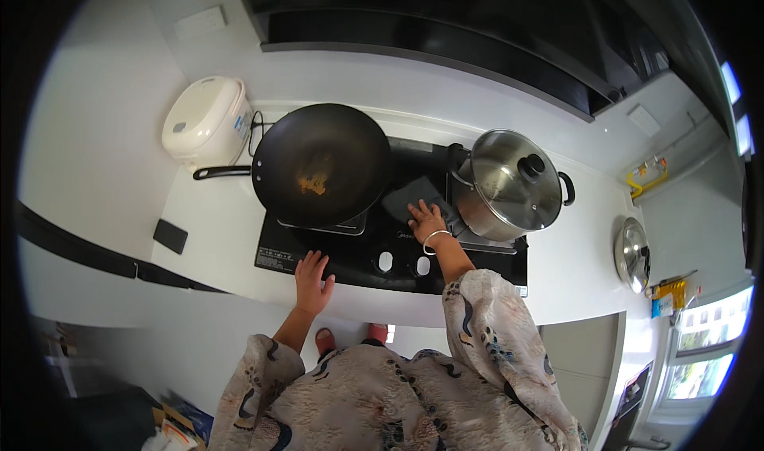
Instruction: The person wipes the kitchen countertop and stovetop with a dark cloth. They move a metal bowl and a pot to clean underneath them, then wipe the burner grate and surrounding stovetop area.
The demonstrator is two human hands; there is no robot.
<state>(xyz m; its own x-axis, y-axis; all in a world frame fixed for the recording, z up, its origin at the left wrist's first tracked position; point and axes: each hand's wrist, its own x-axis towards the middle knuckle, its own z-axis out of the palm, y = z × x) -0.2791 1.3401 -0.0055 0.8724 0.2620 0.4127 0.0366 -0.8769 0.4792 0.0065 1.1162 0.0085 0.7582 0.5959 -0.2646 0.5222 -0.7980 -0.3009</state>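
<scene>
On the black gas stove (374, 248), my right hand (430, 222) presses down on a dark grey cloth (414, 197), fingers bent over it. This cloth lies between a black wok (338, 145) and a steel stockpot (487, 204). A brownish patch of residue (313, 182) shows in the wok, whose handle points left. The stockpot wears a glass lid (517, 176) with a black knob. My left hand (313, 282) rests open at the front edge of the stove, left of two control knobs (385, 261), and holds nothing.
A cream rice cooker (205, 121) stands in the back left corner. Nearer lies a dark phone-like slab (169, 236) on the white counter (215, 248). At the right, a loose lid (633, 254) leans near small packages (668, 298). A black range hood (446, 53) overhangs the stove.
</scene>
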